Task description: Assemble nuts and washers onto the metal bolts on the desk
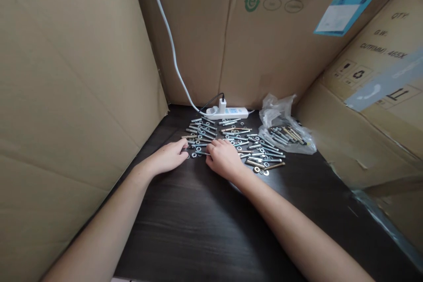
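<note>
Several metal bolts [231, 134] and washers [198, 149] lie spread over a dark wooden table [205, 220]. My left hand [170, 157] rests at the left edge of the pile, fingers curled, its fingertips pinching one bolt [193, 147] near a few washers. My right hand [224, 158] lies palm down just to the right, fingers bent and closed over the other end of what looks like the same bolt. What else lies under either hand is hidden.
A clear plastic bag [284, 130] with more bolts sits to the right of the pile. A white power strip [228, 112] with a plugged adapter and white cable lies at the back. Large cardboard boxes [66, 97] wall in the table on three sides.
</note>
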`<action>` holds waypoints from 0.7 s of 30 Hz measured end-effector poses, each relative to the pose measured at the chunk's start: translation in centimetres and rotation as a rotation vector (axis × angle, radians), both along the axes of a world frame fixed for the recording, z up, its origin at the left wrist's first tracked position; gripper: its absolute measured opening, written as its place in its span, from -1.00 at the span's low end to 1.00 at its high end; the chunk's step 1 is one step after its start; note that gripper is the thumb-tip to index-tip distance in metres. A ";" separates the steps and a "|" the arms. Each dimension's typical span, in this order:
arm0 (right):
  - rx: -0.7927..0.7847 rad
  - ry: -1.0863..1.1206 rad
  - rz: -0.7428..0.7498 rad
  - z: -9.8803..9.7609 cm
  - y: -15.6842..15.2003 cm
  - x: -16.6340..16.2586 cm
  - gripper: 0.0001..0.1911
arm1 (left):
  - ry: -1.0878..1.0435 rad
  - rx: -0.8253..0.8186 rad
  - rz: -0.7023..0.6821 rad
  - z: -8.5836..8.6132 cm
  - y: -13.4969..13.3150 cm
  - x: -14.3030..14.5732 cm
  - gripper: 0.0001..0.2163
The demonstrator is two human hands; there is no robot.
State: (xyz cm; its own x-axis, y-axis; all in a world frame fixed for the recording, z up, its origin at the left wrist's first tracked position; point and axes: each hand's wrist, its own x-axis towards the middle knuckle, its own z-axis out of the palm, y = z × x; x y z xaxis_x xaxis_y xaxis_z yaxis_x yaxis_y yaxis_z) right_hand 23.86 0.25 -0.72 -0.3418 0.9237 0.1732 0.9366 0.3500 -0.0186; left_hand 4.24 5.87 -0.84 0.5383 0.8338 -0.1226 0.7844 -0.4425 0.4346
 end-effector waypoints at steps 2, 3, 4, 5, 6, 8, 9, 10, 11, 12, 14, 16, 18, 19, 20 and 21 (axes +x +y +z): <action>0.021 0.035 0.016 0.4 -0.8 0.6 -0.86 | -0.014 -0.002 -0.033 -0.1 0.1 -0.1 -0.87; 0.036 0.062 0.020 0.7 -1.3 1.1 -0.87 | -0.022 -0.001 -0.052 -0.1 0.1 -0.1 -0.85; 0.049 0.096 0.020 1.0 -2.0 1.7 -0.88 | -0.028 -0.003 -0.070 -0.2 0.1 -0.2 -0.83; 0.061 0.138 0.012 1.3 -2.7 2.3 -0.89 | -0.031 -0.004 -0.082 -0.2 0.1 -0.2 -0.80; 0.075 0.183 0.000 1.6 -3.5 3.0 -0.90 | -0.032 -0.007 -0.089 -0.2 0.1 -0.2 -0.78; 0.096 0.270 -0.021 1.9 -5.0 4.6 -0.89 | -0.028 -0.010 -0.091 -0.2 0.0 -0.2 -0.74; 0.100 0.306 -0.024 1.9 -5.8 5.4 -0.90 | -0.024 -0.011 -0.089 -0.1 -0.1 -0.2 -0.74; 0.110 0.341 -0.023 1.7 -6.4 6.2 -0.91 | -0.023 -0.010 -0.088 -0.1 -0.1 -0.2 -0.74; 0.122 0.380 -0.012 1.5 -7.0 6.9 -0.91 | -0.025 -0.009 -0.091 0.0 -0.2 -0.1 -0.75; 0.128 0.417 0.006 1.2 -7.5 7.5 -0.92 | -0.028 -0.008 -0.097 0.1 -0.3 0.0 -0.75; 0.136 0.489 0.024 0.5 -8.1 8.5 -0.91 | -0.036 -0.010 -0.116 0.2 -0.4 0.2 -0.76; 0.132 0.551 0.033 -0.1 -8.3 9.1 -0.90 | -0.043 -0.015 -0.137 0.2 -0.5 0.4 -0.75; 0.128 0.597 0.037 -0.3 -8.3 9.3 -0.89 | -0.057 -0.016 -0.155 0.1 -0.4 0.5 -0.71; 0.125 0.614 0.041 -0.4 -8.3 9.4 -0.89 | -0.066 -0.016 -0.160 0.1 -0.4 0.5 -0.69; 0.122 0.626 0.045 -0.3 -8.3 9.4 -0.90 | -0.073 -0.016 -0.162 0.0 -0.4 0.6 -0.68; 0.117 0.634 0.050 -0.3 -8.3 9.3 -0.90 | -0.077 -0.018 -0.164 -0.1 -0.4 0.6 -0.67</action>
